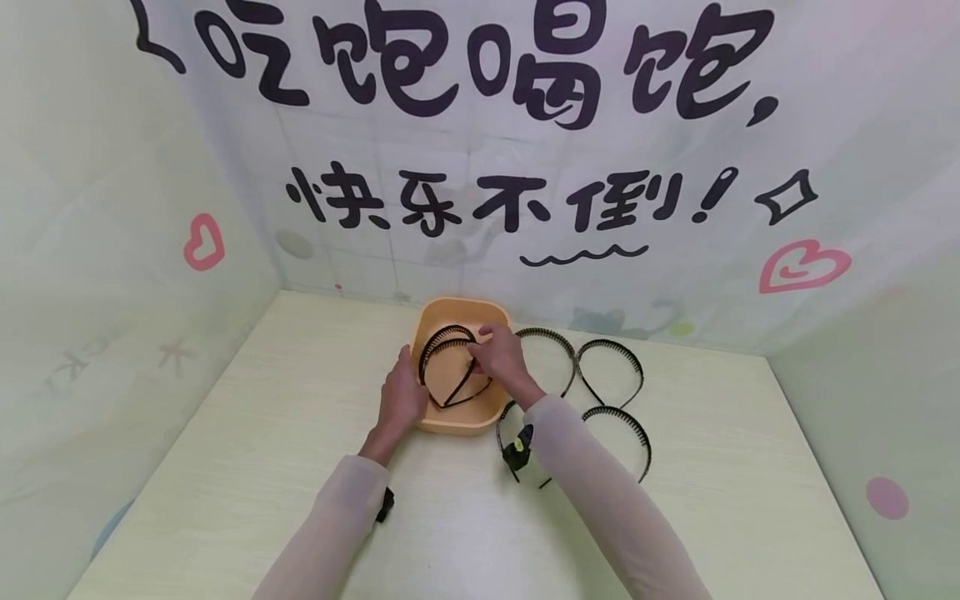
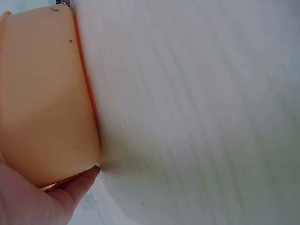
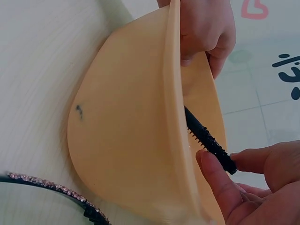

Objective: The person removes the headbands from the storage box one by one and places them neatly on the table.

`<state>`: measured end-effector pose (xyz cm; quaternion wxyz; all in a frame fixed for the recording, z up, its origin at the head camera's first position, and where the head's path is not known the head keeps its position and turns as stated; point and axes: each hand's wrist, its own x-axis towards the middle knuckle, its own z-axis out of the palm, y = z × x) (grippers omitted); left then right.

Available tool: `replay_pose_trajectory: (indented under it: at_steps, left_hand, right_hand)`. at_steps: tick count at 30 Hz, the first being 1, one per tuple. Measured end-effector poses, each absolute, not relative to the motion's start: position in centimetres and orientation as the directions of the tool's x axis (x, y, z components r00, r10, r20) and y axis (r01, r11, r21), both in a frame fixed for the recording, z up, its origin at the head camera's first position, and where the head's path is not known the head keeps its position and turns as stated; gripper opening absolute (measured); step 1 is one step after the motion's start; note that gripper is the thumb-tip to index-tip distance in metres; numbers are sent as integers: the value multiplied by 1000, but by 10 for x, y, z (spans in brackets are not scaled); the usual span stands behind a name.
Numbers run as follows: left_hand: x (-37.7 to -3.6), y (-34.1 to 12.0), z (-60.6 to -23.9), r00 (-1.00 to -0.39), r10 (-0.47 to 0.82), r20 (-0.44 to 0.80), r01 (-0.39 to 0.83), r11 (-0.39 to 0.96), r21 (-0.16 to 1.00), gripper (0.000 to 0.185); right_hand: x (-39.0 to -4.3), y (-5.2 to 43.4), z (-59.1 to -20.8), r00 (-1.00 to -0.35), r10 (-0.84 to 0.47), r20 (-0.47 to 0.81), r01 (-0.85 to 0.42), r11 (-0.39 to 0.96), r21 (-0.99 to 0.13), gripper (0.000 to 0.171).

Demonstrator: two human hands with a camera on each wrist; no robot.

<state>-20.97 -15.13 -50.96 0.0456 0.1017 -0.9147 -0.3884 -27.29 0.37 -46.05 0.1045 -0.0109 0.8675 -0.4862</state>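
A: A pale wooden table [image 1: 262, 467] against a lettered backdrop; from the head view, the left hand [image 1: 401, 400] grips the orange basin [image 1: 450, 429] and the right hand [image 1: 498, 358] pinches a black headband [image 1: 450, 342] inside it.

B: In the left wrist view, the fingers curl on the basin's wall [image 2: 42, 103].

A: In the right wrist view, the headband's teeth [image 3: 206, 138] sit near the rim [image 3: 176, 93]; they could snag there and tip the basin.

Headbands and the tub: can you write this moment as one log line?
left hand: holds tub edge | right hand: pinches headband in tub | more headbands on table
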Motion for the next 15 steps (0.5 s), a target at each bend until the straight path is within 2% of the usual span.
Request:
replay_pose_trajectory:
  at_steps: [2,6,15]
  left_hand:
    - [-209,-151,-509,-976,-219,8,-147,678,720,75]
    - [-209,-151,-508,-975,-223,13,-146,680,718,76]
    - [-211,-150,-508,-973,-230,-7,-165,675,719,76]
  right_hand:
    - [-273,5,-461,-974,-141,-179,82,517,-852,33]
    - [-273,9,-462,-966,-167,-196,85,509,-856,30]
    - [-276,13,-461,-960,-166,-225,119,486,-866,44]
